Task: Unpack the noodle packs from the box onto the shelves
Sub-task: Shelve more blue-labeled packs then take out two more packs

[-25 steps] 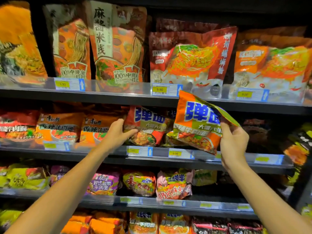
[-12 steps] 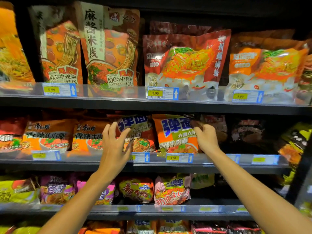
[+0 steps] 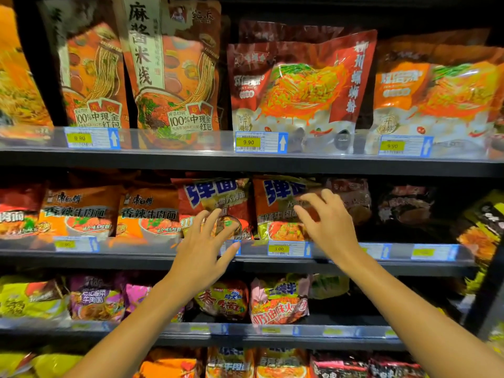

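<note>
1. Both hands are hovering, fingers spread and holding nothing: left hand (image 3: 203,248), right hand (image 3: 326,223).
2. The orange noodle pack (image 3: 281,211) is standing on the middle shelf (image 3: 136,259).
3. Likely light, crinkly, brittle inside; gripping its edges looks safest.

Orange noodle pack (image 3: 281,211) on middle shelf (image 3: 163,259).
Upright, blue characters facing out, just beside a matching red pack (image 3: 215,203).

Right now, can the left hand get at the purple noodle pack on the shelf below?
Probably yes. The left hand is open and holds nothing, hovering at the middle shelf. The purple noodle pack stands at the front of the lower shelf, with only the low price rail before it.
</note>
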The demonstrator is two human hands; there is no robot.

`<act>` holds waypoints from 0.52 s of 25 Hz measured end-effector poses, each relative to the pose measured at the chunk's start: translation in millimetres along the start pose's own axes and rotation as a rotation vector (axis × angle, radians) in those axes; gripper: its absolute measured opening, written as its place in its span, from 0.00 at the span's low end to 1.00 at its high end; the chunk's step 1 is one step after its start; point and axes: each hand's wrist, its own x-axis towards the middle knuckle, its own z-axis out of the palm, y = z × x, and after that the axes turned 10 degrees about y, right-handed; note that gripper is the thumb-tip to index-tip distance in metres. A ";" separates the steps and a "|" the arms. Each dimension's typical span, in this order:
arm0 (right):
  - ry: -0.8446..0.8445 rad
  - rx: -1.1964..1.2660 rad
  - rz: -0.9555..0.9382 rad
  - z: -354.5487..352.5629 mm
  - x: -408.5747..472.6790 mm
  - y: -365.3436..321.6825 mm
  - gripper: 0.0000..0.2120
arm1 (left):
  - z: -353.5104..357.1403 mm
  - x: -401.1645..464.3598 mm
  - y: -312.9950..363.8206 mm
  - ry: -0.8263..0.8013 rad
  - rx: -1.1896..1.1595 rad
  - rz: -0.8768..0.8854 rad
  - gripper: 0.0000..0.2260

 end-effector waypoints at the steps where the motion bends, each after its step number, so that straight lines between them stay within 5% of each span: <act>1: -0.040 -0.023 -0.078 -0.7 -9.3 -1.7 0.13 | -0.6 -1.3 3.4 -0.029 0.025 0.001 0.27; 5: -0.473 -0.161 -0.107 -1.8 -30.2 -11.3 0.36 | -0.6 0.6 8.0 -0.126 0.060 0.010 0.27; 8: -0.529 -0.182 -0.138 5.2 -27.8 -12.3 0.51 | -1.5 5.3 -9.3 -0.199 -0.066 0.010 0.30; 13: -0.519 -0.174 -0.180 13.9 -26.2 -3.7 0.43 | -8.7 10.8 -7.5 -0.262 -0.040 0.047 0.26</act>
